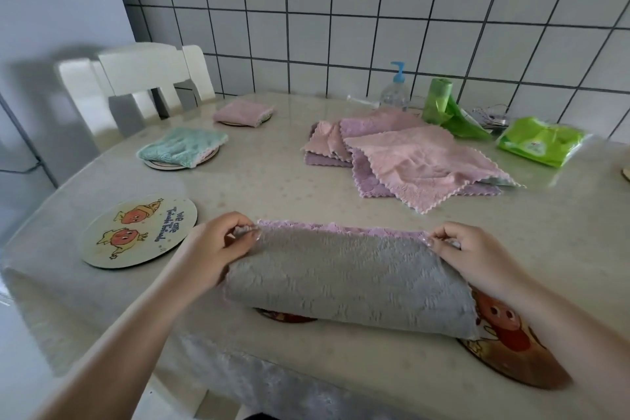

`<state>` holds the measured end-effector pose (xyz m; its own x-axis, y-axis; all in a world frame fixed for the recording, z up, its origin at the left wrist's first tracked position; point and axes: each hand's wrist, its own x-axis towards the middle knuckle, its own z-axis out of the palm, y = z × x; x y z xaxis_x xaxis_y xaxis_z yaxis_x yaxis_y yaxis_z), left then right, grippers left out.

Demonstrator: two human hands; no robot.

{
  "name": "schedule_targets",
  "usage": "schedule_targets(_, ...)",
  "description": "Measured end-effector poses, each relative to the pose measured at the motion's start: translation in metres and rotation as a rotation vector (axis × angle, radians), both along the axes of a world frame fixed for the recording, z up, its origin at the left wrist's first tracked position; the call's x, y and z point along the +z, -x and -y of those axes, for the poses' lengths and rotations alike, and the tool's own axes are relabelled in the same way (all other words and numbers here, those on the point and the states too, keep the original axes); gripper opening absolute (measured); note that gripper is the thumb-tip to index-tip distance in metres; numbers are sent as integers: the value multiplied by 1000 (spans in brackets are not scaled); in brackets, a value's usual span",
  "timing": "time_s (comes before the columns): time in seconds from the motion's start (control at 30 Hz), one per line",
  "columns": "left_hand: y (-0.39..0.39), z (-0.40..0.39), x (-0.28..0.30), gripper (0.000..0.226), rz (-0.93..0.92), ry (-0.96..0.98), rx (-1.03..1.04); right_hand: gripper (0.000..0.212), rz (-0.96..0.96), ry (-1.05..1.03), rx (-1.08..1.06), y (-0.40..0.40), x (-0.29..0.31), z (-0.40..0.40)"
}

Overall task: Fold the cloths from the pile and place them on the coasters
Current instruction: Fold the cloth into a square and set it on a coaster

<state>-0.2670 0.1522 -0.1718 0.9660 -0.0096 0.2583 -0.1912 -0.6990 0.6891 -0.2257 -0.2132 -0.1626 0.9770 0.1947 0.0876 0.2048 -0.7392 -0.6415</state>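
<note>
Two hands work one grey cloth (344,280) at the near edge of the worktop (272,181). The left hand (218,242) pinches the cloth's far left corner and the right hand (467,252) pinches its far right corner, fingers curled tight on the fabric, with a lilac edge showing along the fold. The cloth looks doubled over once, so the step in hand seems to be the first fold. It drapes partly over a brown coaster (511,351) near the front right edge.

Next, a second fold is probably needed, squaring the corners before the cloth is set on a free coaster; the yellow coaster (139,232) near the left edge lies bare. A folded mint cloth (180,147) and a folded pink cloth (243,111) already sit on coasters toward the far left. The pile (409,157) of pink and lilac cloths lies toward the far right.

Glossy and pale, the worktop stands against a grey tiled wall (375,10), with a white chair (146,78) at the far left corner and a pump bottle (395,89) at the back edge.
</note>
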Motion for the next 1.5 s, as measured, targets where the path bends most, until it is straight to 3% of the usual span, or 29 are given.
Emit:
schedule_targets(0.13, -24, -1, -5, 3, -42, -11, 0, 18, 26, 22, -17, -16, -1, 0)
schedule_targets(0.4, -50, -3, -2, 7, -26, -140, 12, 7, 18, 46, -38, -32, -6, -2)
schedule_targets(0.7, -68, -3, -1, 10, -159, -235, 11, 9, 28, 146, -83, -36, -6, -7)
schedule_targets(0.8, -62, 0, 6, 24, -186, -278, 56, 6, 89, 188, -96, -30, 1, -10)
schedule_targets(0.87, -51, 11, 13, 35, -80, -364, 96, 18, 216, 248, -69, -20, 8, -20)
schedule_targets(0.97, -29, 51, 23, 35, 74, -299, -31, 34, 262, 266, 109, 3, 19, -56)
schedule_targets(1.07, -20, 90, 7, 41, 32, -396, -215, 54, 186, 418, 262, 20, 10, -96)
schedule_targets(1.17, -15, 92, -16, 70, 19, -542, -212, 84, 142, 532, 282, 25, -13, -105)
schedule_targets(1.37, -1, 56, -19, 101, -103, -620, -103, 84, 79, 650, 245, 30, -16, -62)
schedule_targets(1.5, 7, 40, -18, 106, -156, -577, -55, 79, 13, 694, 186, 35, -16, -36)
